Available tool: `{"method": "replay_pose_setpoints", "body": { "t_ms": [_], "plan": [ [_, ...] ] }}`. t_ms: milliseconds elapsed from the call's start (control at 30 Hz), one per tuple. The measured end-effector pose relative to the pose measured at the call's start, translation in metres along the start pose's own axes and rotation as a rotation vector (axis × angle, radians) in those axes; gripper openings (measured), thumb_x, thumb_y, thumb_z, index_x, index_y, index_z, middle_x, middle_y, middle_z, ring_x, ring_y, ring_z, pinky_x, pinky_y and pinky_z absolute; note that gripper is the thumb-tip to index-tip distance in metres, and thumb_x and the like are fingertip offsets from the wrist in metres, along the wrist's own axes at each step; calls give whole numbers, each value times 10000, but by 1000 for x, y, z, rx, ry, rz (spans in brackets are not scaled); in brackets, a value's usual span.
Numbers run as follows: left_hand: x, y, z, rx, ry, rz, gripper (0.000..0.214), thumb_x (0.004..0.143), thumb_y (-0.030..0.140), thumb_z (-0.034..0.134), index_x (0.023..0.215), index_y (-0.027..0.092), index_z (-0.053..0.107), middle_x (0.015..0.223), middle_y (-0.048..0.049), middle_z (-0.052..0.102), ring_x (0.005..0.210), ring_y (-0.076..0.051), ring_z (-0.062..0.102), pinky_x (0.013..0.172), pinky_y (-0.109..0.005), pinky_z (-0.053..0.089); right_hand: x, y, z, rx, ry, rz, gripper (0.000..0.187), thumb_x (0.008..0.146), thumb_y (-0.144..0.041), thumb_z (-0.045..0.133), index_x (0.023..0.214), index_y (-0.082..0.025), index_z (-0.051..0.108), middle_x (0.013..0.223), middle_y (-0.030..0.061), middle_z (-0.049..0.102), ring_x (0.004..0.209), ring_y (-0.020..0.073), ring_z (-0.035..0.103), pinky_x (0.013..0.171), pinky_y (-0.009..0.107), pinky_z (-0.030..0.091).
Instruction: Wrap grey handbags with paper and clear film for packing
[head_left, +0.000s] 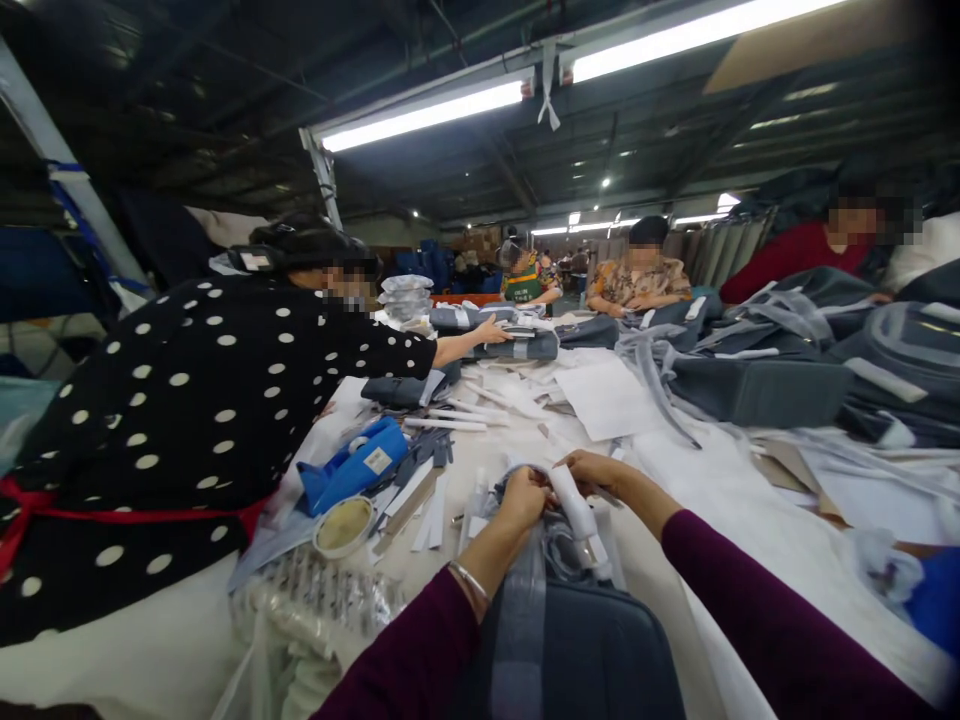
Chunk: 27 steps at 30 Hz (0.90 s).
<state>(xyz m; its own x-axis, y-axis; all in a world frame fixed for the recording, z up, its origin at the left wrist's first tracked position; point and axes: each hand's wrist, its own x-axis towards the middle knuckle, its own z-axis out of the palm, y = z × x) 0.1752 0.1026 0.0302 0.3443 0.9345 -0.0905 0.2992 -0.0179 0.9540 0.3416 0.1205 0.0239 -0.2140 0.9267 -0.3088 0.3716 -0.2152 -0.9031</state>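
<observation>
In front of me lies a dark grey bag (592, 640), with a clear plastic strip (517, 630) running along it. At its far end a curved strap (574, 505) is wrapped in white, glossy material. My left hand (525, 495), with a bangle on the wrist, has its fingers curled closed at the strap's left end. On the other side, my right hand (592, 470) pinches near the top of the same strap. The fingertips of both hands are partly hidden.
A blue tape dispenser (356, 465) and a round tub (343, 527) stand left, near plastic-wrapped goods (322, 600). Paper strips (431, 510) litter the table. A co-worker in polka dots (202, 400) reaches across from the left. Grey bags (772, 385) are piled right; more people work behind.
</observation>
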Motion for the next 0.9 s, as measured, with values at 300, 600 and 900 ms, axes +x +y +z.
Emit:
{"method": "replay_pose_setpoints", "body": {
  "t_ms": [300,600,900],
  "plan": [
    [-15,9,-17,91,138,155,209,697,35,542,800,192,634,673,-13,643,654,-161,611,659,-267,471,-23,-9,-3,233,36,-13,174,668,-285,679,777,-156,635,508,-42,523,385,59,413,393,178,377],
    [-13,14,-14,-415,109,266,118,669,97,593,765,151,634,692,-7,643,666,-133,601,700,-261,468,-54,-7,-3,950,116,-191,172,791,-180,623,949,-128,668,862,66,691,723,101,653,656,164,533],
    [-8,5,-6,-605,85,241,223,609,140,658,831,137,635,795,-49,691,748,-139,621,726,-253,474,-49,7,7,1025,234,-385,245,651,-44,669,851,-174,612,906,33,681,892,140,671,808,213,538]
  ]
}}
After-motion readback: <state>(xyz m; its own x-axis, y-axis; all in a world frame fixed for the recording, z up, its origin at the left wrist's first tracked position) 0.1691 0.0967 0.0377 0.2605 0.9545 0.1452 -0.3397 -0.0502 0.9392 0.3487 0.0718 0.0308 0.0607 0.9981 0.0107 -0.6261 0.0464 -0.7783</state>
